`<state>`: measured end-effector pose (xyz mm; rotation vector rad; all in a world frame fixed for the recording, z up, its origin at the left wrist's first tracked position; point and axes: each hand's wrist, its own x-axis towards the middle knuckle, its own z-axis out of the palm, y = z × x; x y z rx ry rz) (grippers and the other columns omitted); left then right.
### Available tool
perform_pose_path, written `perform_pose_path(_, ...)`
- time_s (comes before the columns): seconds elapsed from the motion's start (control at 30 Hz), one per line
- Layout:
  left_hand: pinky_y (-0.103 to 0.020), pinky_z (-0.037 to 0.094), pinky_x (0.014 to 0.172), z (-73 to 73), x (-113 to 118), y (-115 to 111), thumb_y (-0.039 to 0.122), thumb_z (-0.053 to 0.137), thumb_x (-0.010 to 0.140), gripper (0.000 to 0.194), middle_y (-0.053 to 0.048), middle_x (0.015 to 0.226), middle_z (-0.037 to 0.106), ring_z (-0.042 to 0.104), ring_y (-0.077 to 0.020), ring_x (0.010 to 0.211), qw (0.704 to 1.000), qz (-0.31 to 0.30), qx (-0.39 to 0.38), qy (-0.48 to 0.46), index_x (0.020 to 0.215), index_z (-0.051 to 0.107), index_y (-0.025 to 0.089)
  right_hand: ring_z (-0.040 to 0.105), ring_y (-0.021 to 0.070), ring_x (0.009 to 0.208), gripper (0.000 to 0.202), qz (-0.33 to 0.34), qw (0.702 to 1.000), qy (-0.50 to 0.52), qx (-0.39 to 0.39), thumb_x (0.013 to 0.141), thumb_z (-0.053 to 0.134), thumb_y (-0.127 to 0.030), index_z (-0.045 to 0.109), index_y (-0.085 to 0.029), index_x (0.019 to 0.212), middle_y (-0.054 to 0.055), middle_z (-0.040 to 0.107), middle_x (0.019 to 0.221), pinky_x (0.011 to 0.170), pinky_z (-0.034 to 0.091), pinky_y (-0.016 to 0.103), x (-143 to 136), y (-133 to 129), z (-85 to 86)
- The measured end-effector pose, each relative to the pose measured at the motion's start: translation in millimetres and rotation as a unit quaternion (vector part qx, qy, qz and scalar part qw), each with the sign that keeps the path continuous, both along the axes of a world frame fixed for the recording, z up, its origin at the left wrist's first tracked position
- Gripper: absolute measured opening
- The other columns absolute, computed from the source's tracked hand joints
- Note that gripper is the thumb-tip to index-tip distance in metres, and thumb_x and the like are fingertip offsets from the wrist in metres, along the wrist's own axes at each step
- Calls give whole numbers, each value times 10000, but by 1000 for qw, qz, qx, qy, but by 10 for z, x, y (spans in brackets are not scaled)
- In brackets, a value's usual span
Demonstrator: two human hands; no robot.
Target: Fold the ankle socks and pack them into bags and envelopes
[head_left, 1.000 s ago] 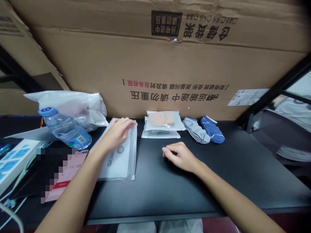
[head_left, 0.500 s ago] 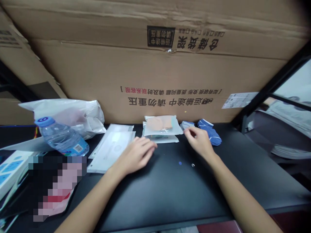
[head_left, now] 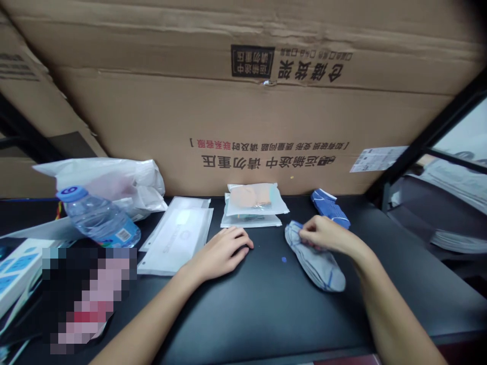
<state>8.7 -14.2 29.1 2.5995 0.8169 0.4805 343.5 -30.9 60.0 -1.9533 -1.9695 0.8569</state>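
A pair of grey socks (head_left: pixel 318 264) with blue stripes lies slantwise on the black table, pinched near its upper end by my right hand (head_left: pixel 323 234). Behind that hand rests a folded blue pair of socks (head_left: pixel 330 208) with white edging. My left hand (head_left: pixel 227 252) lies on the table with its fingers stretched out, holding nothing. It is beside the flat frosted zip bags (head_left: pixel 177 238). Beyond it sit two filled zip bags (head_left: pixel 255 200), one on the other, the upper with something peach-coloured inside. A small blue disc (head_left: pixel 284 259) lies between my hands.
On the left are a water bottle (head_left: pixel 97 218) lying tilted, a crumpled white plastic bag (head_left: pixel 110 177), and a white power strip (head_left: pixel 23 266). A large cardboard sheet (head_left: pixel 213 111) stands along the back. Black metal frame posts (head_left: pixel 395 177) rise at the right.
My right hand has brought the grey socks from beside the blue pair toward me, covering where a small white piece lay. My left hand has lowered to the table, fingers extended.
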Motion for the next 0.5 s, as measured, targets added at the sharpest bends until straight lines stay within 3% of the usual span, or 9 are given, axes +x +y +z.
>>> perform_pose_path(0.13, -407, 487, 1005, 12, 55, -37, 275, 458, 1098, 265, -65, 1122, 713, 647, -242, 1104, 1000, 17, -5, -7, 1118, 718, 231, 651, 158, 518, 162, 86, 976, 163, -116, 770, 628, -207, 711, -176, 635, 24, 688, 591, 484, 478, 225, -335, -149, -47)
perform_pose_path(0.2, -405, 487, 1009, 9, 83, -53, 330, 428, 1118, 302, -61, 1122, 729, 653, -241, 1113, 998, 44, -23, -28, 1128, 713, 231, 660, 142, 549, 154, 119, 957, 238, -115, 790, 625, -202, 756, -163, 718, 25, 715, 642, 528, 521, 216, -601, -191, -139)
perform_pose_path(0.37, -382, 516, 944, -54, 59, -5, 385, 586, 1043, 252, -49, 1117, 731, 684, -232, 1034, 988, 127, -49, -78, 1215, 699, 239, 704, 156, 657, 182, 66, 921, 381, -38, 870, 638, -268, 770, -144, 876, 48, 745, 758, 664, 597, 268, -1112, -226, -362)
perform_pose_path(0.5, -366, 535, 923, -92, 18, 37, 329, 632, 999, 277, -60, 1137, 706, 680, -226, 1024, 980, 154, -51, -111, 1256, 674, 234, 639, 154, 667, 200, 47, 932, 333, 137, 900, 658, -269, 788, -172, 1017, 55, 745, 848, 635, 544, 269, -1130, -190, -401)
